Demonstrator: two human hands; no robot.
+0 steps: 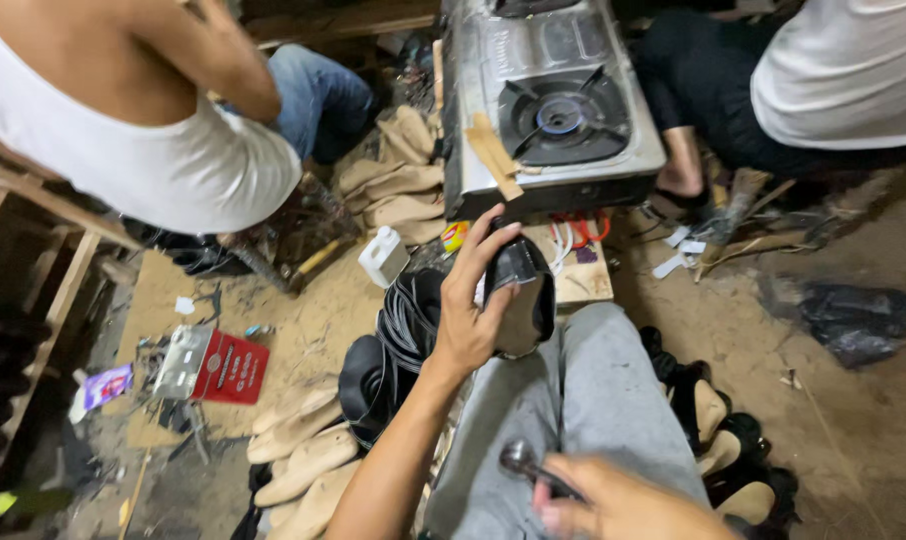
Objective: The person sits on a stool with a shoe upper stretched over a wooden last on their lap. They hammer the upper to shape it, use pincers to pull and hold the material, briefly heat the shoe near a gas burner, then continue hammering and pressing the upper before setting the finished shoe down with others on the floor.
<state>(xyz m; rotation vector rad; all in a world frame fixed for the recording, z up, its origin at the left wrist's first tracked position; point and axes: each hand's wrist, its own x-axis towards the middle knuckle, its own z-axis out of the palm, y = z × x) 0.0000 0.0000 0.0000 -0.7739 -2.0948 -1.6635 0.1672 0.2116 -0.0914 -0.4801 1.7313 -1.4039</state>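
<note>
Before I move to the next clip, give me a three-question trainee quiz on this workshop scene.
1. True or false: the left hand grips a black shoe upper above the lap.
2. What does the right hand hold? A) scissors B) a metal hammer-like tool C) a brush
3. Fill in: the gas stove has its one visible burner ____ (lit/unlit).

Key: 1 true. 2 B; only its rounded metal head and part of the handle show. 3 unlit; no flame is visible. Tan insoles lie on the floor to the left of the knees.
</note>
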